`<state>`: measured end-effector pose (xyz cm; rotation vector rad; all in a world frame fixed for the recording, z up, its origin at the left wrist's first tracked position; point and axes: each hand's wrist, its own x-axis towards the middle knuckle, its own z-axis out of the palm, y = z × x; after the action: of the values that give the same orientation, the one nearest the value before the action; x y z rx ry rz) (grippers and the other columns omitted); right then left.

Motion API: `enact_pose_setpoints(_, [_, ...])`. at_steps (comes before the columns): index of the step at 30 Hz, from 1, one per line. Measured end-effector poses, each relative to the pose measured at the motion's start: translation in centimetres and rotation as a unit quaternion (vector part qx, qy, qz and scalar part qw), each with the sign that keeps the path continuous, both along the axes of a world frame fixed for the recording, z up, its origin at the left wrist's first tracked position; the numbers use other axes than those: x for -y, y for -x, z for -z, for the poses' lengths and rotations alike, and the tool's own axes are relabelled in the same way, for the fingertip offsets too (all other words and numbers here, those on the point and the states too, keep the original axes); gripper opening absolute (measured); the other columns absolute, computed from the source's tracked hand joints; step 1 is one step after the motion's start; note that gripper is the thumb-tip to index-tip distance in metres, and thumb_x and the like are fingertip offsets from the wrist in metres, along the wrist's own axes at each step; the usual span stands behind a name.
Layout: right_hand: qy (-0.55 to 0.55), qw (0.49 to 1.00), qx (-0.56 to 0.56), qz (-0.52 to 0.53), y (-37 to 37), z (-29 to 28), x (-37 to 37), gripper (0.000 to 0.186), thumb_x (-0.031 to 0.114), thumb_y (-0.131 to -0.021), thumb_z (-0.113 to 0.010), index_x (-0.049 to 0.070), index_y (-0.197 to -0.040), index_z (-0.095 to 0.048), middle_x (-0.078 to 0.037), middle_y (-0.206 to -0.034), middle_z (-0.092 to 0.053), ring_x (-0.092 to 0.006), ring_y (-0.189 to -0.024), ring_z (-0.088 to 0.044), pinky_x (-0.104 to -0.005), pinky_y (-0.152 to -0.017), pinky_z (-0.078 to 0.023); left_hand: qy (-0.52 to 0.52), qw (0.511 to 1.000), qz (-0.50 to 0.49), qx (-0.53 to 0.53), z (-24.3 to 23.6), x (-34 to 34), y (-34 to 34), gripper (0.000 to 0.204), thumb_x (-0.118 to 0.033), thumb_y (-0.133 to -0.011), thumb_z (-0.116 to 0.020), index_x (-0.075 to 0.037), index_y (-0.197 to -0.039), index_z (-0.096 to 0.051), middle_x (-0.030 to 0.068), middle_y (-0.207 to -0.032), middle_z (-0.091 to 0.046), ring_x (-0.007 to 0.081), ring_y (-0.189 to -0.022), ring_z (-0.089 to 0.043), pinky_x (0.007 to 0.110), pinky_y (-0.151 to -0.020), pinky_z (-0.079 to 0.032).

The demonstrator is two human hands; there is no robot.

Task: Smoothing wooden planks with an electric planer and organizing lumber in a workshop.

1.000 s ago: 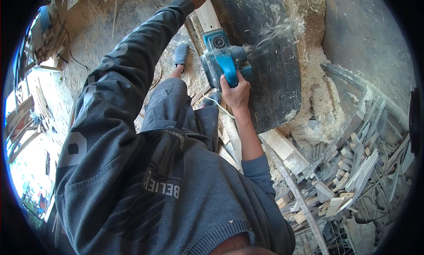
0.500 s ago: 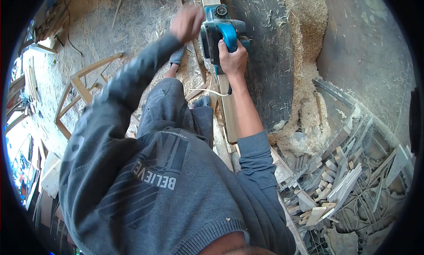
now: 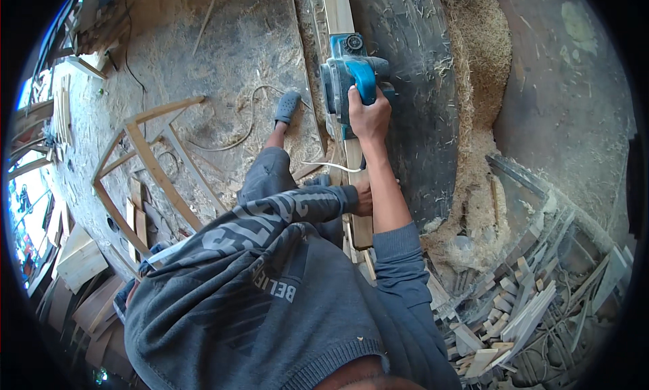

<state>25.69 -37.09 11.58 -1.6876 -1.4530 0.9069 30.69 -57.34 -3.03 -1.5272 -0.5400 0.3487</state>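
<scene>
A blue electric hand planer [image 3: 338, 86] rests on a long wooden beam [image 3: 338, 11], its white cord trailing from the near end. My right hand [image 3: 370, 116] is wrapped round the planer's blue handle from behind. Closer to my body, my left hand [image 3: 364, 199] grips the same beam near its near end, partly covered by my right forearm. Bare wood shows between that hand and the planer.
Shavings [image 3: 476, 72] lie heaped right of the dark bench top [image 3: 416, 113]. Wood offcuts [image 3: 520, 322] pile up at lower right. A curved wooden frame [image 3: 159, 167] lies on the floor at left. A cord [image 3: 253, 109] loops near my shoe [image 3: 287, 107].
My left hand has come back from beside the planer's front to the beam near me. My right hand keeps its hold on the planer. The whole view has shifted a little.
</scene>
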Motion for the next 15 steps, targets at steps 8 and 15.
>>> enact_pose_setpoints(8, [0.023,0.999,0.034,-0.012,1.9,0.3,-5.8,0.033,0.035,-0.083,-0.069,0.001,-0.086,-0.07,-0.024,-0.073,-0.069,-0.0432,-0.076,-0.069,-0.0493,-0.069,-0.055,0.743,0.469,0.138,0.458,-2.8,-1.6,1.1,0.068,-0.044,-0.089,-0.048,-0.013,-0.15,-0.044,0.0109,-0.159,-0.037,0.031,-0.15,-0.025,0.053,-0.124,-0.011])
enact_pose_setpoints(15, [0.021,0.998,0.056,-0.006,6.1,0.9,-12.8,0.039,0.038,-0.083,-0.067,0.0,-0.088,-0.071,-0.027,-0.076,-0.069,-0.0451,-0.078,-0.069,-0.0512,-0.071,-0.055,0.593,0.462,0.262,0.605,-4.5,-3.9,2.7,0.072,-0.046,-0.086,-0.052,-0.013,-0.15,-0.044,0.0107,-0.16,-0.035,0.0315,-0.15,-0.024,0.054,-0.124,-0.01])
